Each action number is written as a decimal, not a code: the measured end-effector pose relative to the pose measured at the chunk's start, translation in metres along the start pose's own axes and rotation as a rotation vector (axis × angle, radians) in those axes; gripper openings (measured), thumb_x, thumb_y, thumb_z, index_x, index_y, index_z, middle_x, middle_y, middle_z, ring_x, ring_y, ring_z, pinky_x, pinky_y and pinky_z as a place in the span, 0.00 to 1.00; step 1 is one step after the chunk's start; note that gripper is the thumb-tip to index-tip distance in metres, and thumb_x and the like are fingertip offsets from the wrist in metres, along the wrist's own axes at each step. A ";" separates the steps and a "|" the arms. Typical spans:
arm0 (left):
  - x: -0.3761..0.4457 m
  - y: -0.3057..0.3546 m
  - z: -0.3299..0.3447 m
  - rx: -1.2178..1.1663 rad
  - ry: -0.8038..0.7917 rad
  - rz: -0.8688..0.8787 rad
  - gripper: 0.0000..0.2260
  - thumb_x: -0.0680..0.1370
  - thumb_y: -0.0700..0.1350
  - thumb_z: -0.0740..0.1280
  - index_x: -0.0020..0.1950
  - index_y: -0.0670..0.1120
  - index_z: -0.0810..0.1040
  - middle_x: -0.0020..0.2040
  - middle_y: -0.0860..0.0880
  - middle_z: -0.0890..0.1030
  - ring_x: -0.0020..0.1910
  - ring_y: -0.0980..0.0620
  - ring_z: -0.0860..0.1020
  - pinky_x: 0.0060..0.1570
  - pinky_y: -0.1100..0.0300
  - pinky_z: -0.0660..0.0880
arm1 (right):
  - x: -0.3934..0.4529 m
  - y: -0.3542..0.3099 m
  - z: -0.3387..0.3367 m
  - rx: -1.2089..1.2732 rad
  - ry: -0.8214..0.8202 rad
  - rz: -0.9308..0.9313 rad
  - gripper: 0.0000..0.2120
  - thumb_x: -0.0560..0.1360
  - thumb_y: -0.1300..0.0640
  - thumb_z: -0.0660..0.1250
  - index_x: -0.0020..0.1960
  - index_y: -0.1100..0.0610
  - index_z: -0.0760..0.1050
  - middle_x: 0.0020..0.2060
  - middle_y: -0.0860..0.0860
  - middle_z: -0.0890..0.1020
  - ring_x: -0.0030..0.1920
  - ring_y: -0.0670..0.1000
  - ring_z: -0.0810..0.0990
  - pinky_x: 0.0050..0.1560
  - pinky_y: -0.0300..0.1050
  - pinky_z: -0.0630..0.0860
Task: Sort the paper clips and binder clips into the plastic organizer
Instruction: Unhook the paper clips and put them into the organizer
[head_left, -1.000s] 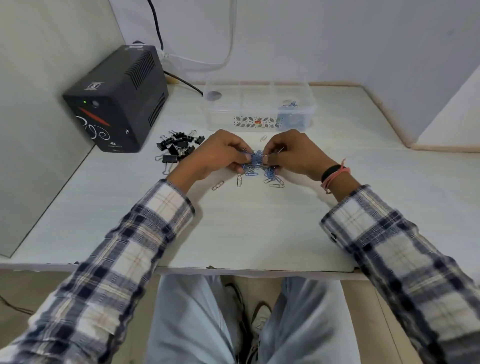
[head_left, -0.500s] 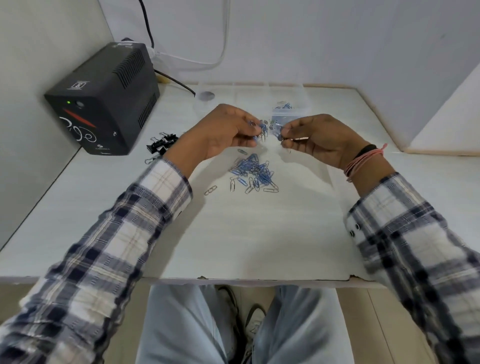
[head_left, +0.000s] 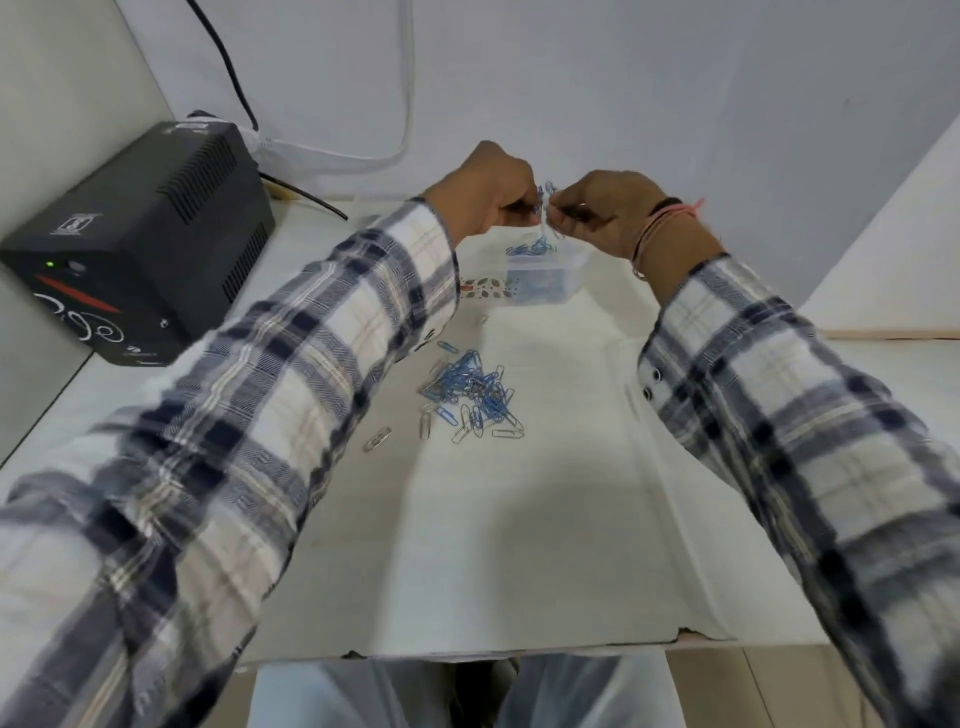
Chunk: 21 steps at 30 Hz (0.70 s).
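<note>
Both hands have risen from the worktop (head_left: 519, 545) and now hover above the plastic organizer (head_left: 540, 275). Left hand (head_left: 488, 189) and right hand (head_left: 602, 210) meet fingertip to fingertip, each pinched shut on a small bunch of blue paper clips (head_left: 546, 200). More clips fill the compartment directly beneath them. Nearer the person than the hands, a loose pile of paper clips (head_left: 472, 389) lies on the worktop.

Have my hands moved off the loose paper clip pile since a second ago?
Yes. The left hand and right hand rose and moved away from the blue paper clip pile, now above the clear plastic organizer.
</note>
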<state>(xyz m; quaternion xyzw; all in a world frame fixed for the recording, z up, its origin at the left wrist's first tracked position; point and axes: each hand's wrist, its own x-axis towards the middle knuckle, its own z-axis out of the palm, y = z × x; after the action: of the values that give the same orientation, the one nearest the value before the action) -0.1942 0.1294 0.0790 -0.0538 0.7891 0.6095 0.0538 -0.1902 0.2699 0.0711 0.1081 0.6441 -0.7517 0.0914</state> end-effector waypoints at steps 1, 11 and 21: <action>0.004 -0.002 0.003 0.031 -0.011 -0.008 0.07 0.75 0.25 0.69 0.52 0.30 0.78 0.42 0.37 0.80 0.32 0.45 0.81 0.35 0.57 0.84 | 0.004 0.000 0.001 -0.054 0.014 -0.004 0.08 0.78 0.74 0.64 0.41 0.67 0.74 0.42 0.61 0.79 0.38 0.54 0.80 0.33 0.40 0.83; 0.000 -0.002 0.001 0.170 -0.093 -0.079 0.08 0.81 0.31 0.61 0.59 0.31 0.74 0.52 0.33 0.80 0.42 0.38 0.86 0.47 0.50 0.85 | 0.007 -0.011 -0.010 -0.381 -0.109 0.111 0.16 0.81 0.68 0.55 0.62 0.69 0.76 0.59 0.67 0.78 0.58 0.68 0.81 0.57 0.58 0.81; -0.065 -0.015 -0.016 0.413 -0.053 0.067 0.07 0.81 0.34 0.64 0.52 0.34 0.81 0.42 0.39 0.85 0.28 0.47 0.81 0.26 0.60 0.77 | -0.051 0.015 -0.021 -0.718 -0.252 -0.054 0.15 0.76 0.76 0.57 0.46 0.67 0.81 0.46 0.63 0.83 0.45 0.57 0.83 0.48 0.48 0.84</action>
<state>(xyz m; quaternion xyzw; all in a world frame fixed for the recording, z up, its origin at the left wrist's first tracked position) -0.1280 0.1114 0.0786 0.0009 0.8970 0.4373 0.0642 -0.1360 0.2885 0.0683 -0.0411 0.8529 -0.4876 0.1822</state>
